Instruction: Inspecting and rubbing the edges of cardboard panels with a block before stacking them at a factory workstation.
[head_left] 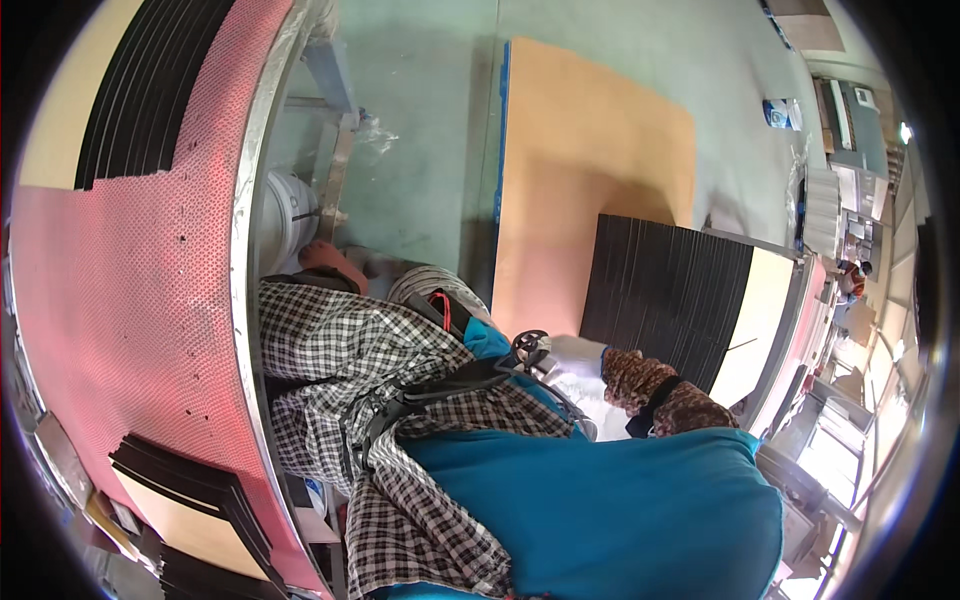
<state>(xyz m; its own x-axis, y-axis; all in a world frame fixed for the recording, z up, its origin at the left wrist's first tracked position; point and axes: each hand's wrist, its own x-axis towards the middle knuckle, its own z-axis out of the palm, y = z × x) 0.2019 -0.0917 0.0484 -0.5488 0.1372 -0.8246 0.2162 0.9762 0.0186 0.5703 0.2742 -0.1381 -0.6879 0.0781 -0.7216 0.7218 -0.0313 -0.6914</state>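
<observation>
My right arm, in a teal shirt and a brown patterned sleeve cover [655, 395], reaches up from the lower right. At its end, my right hand [582, 353] is pale and blurred beside the lower left corner of a stack of black strips [665, 290]. I cannot tell whether it touches the stack, and its fingers do not show clearly. The strips lie side by side over a large tan board [590, 130]. A small round black object [530, 347] shows next to the hand; its kind is unclear. My left hand is not in view.
On the left stands a table with a pink dotted top [130, 290] and a metal edge [245, 220]. Black strips [150, 85] and more black pieces [190, 480] lie on it. A checkered cloth [340, 335] covers my lower body. A white bucket [783, 114] stands on the floor.
</observation>
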